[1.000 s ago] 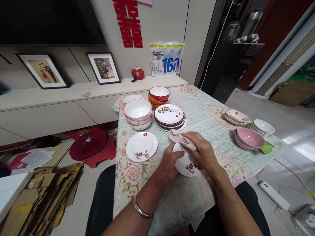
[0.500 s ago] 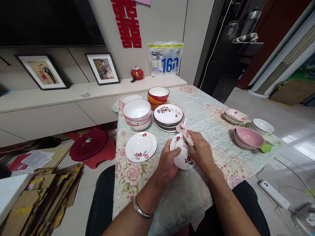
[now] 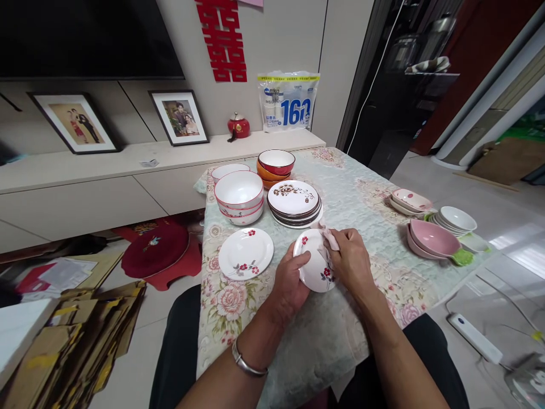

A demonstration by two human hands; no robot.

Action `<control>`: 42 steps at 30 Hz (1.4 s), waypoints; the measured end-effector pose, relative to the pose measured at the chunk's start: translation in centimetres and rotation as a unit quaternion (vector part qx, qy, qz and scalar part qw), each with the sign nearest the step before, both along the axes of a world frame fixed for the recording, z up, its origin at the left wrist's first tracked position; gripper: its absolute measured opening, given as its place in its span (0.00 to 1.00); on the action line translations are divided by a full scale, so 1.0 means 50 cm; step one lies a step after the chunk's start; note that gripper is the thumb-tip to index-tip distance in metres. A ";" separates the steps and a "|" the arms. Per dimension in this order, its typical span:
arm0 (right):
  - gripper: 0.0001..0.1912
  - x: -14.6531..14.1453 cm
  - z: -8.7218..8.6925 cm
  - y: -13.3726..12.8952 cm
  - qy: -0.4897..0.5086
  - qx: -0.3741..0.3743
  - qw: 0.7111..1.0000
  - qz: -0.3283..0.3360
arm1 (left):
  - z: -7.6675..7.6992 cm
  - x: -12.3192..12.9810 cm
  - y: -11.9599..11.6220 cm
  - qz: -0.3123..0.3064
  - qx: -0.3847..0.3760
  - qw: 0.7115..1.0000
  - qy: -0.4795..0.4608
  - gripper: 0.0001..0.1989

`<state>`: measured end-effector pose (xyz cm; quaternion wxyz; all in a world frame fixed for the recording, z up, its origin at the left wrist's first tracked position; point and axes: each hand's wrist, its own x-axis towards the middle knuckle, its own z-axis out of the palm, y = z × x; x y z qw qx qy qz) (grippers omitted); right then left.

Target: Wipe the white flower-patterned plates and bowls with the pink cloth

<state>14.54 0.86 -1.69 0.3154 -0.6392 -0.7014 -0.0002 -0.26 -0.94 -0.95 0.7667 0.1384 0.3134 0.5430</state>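
My left hand grips the left edge of a small white plate with red flowers, thumb on top. In my right hand is a pale pink cloth, pressed to the plate's upper right rim. Left of my hands, a larger white flowered plate lies on the flowered tablecloth. Just beyond the held plate stands a stack of brown-rimmed plates. White bowls with red rims are stacked behind the larger plate.
Red and orange bowls stand at the back. On the right are pink leaf-shaped dishes, small white bowls and an oval dish. A red stool and flattened cardboard are on the floor to the left.
My right hand and the cloth have shifted slightly along the small plate's rim, with less cloth sticking up. The plate has turned or tilted a little in my left hand.
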 end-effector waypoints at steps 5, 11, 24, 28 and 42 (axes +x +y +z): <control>0.13 -0.035 0.013 -0.011 0.032 0.070 0.993 0.089 | -0.008 0.013 -0.004 -0.026 0.003 0.998 -0.048 0.16; 0.09 -0.024 0.062 -0.031 0.061 -0.096 0.956 0.271 | 0.001 0.002 0.008 -0.023 -0.036 0.996 -0.080 0.21; 0.08 -0.041 0.056 -0.030 0.057 -0.087 0.970 0.219 | -0.001 0.008 -0.001 -0.045 -0.034 0.997 -0.048 0.19; 0.09 -0.034 0.055 -0.028 0.078 -0.073 0.966 0.234 | 0.000 0.007 0.000 -0.050 -0.025 0.997 -0.061 0.22; 0.05 -0.038 0.056 -0.033 0.022 -0.159 0.979 0.126 | 0.000 0.005 0.002 0.038 0.037 0.999 0.003 0.16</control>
